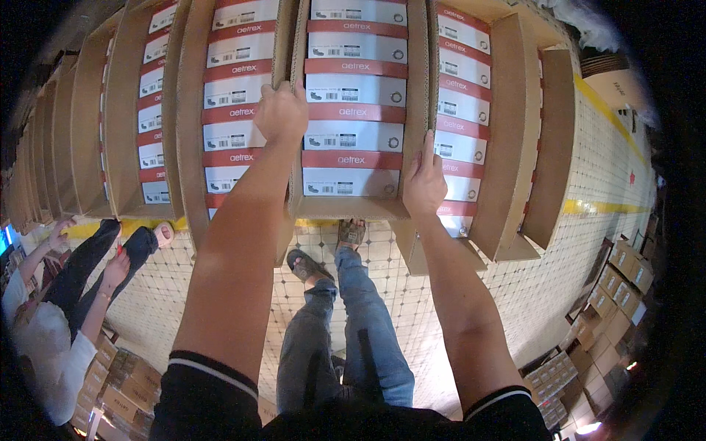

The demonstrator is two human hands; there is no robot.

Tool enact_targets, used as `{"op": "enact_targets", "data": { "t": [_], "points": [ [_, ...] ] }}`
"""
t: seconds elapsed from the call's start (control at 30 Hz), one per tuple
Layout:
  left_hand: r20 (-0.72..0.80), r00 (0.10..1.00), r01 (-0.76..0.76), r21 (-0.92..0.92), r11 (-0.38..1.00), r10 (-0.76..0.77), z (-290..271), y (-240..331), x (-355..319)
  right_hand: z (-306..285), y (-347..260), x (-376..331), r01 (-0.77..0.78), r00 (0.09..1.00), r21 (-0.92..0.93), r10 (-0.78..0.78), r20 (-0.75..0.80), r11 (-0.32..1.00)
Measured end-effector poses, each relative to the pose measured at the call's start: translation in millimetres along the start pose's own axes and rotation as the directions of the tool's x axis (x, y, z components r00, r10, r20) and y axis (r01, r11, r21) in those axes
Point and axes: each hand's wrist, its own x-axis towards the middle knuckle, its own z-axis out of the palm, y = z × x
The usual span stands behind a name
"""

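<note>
Gripping the open middle carton by its sides, left hand and right hand both have fingers curled over the cardboard edges. One row of red-and-white boxes sits inside, more packed cartons right alongside, tiled floor too.

Matt cardboard carton, smooth card boxes

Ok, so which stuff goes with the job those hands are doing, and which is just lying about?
Part of the job:
- middle carton, with the left hand and right hand at its side walls
- red-and-white boxes inside it
- probably the open carton to its right, filled alike

Just about:
- stacked brown boxes far right
- yellow floor tape
</note>
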Motion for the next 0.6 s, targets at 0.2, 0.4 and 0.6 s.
{"op": "enact_targets", "data": {
  "t": [0.2,0.4,0.6],
  "points": [
    [-0.047,0.999,0.000,-0.051,0.999,-0.002,-0.7,-4.1,1.3,3.2,-1.8,3.3,-0.028,0.999,-0.003,0.028,-0.016,1.000],
    [0.042,0.998,0.045,-0.106,0.993,-0.040,-6.4,-5.2,5.8,4.7,0.0,6.1,0.022,0.998,-0.032,-0.023,-0.055,0.999],
    [0.013,1.000,0.024,-0.068,0.997,-0.023,-5.5,-4.4,4.8,1.3,-3.2,5.6,-0.053,0.998,0.049,0.051,0.044,0.997]
  ]
}}
